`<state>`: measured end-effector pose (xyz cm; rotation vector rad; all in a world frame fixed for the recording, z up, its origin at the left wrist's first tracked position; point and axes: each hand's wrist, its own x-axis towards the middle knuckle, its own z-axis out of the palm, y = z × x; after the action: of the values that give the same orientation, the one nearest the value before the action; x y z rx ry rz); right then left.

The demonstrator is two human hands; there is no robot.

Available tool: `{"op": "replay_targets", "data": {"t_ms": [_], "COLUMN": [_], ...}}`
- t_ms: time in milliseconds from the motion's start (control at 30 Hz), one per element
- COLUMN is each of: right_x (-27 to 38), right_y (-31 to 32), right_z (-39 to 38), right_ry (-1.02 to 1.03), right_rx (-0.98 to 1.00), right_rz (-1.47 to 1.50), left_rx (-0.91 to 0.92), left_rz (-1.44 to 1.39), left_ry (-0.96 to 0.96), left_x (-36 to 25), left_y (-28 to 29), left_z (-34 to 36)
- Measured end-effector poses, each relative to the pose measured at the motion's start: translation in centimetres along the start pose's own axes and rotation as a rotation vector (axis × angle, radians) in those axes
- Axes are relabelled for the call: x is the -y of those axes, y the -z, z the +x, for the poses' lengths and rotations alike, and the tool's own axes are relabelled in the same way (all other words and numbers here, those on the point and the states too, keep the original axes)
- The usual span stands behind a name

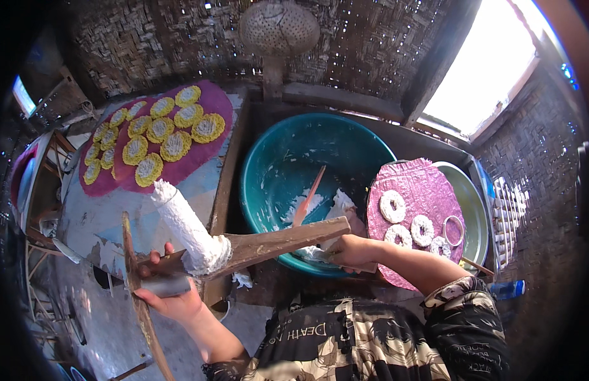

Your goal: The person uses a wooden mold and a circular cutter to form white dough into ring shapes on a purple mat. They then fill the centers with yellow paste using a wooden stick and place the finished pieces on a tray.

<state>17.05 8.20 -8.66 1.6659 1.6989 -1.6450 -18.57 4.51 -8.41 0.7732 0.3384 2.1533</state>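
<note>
My left hand (174, 298) grips a wooden press with a dull metal cylinder (167, 286) near a crossbar stick. A tall roll of white paste (196, 232) stands up from the press's long wooden arm (282, 241), which reaches over the teal basin (320, 143). My right hand (351, 251) is closed at the basin's near right, below the arm's end; what it holds is partly hidden. White paste (342, 203) and a pink stick-like utensil (310, 193) lie in the basin.
A pink round board (418, 193) bears several white rings and a hoop, over a green bowl (472, 203). At left, a worktop (91, 222) holds a purple sheet with several yellow-and-white rounds (160, 130). A woven wall and bright opening stand behind; a blue bottle (505, 290) is at right.
</note>
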Motion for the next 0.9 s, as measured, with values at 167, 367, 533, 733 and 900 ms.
{"op": "replay_targets", "data": {"t_ms": [167, 367, 533, 733, 900], "right_x": [0.1, -1.4, -3.0, -1.4, 0.7], "right_y": [0.1, 2.1, 4.7, 4.6, 4.3], "right_z": [-1.9, -7.7, -14.5, -17.9, -19.8], "right_ry": [0.160, 0.259, 0.520, 0.854, 0.925], "right_rx": [-0.062, -0.160, -0.305, -0.048, -0.371], "right_rz": [0.036, 0.298, 0.509, 0.564, -0.331], "left_rx": [-0.008, 0.254, 0.404, 0.714, 0.916], "left_rz": [-0.101, 0.040, 0.532, 1.122, 1.008], "left_ry": [-0.036, -0.090, -0.079, 0.399, 0.242], "left_x": [-0.1, -5.3, -8.8, -2.7, -0.3], "left_y": [0.2, -1.3, -6.5, -12.8, -15.0], "left_z": [0.2, 0.9, 0.4, -0.5, -0.9]}}
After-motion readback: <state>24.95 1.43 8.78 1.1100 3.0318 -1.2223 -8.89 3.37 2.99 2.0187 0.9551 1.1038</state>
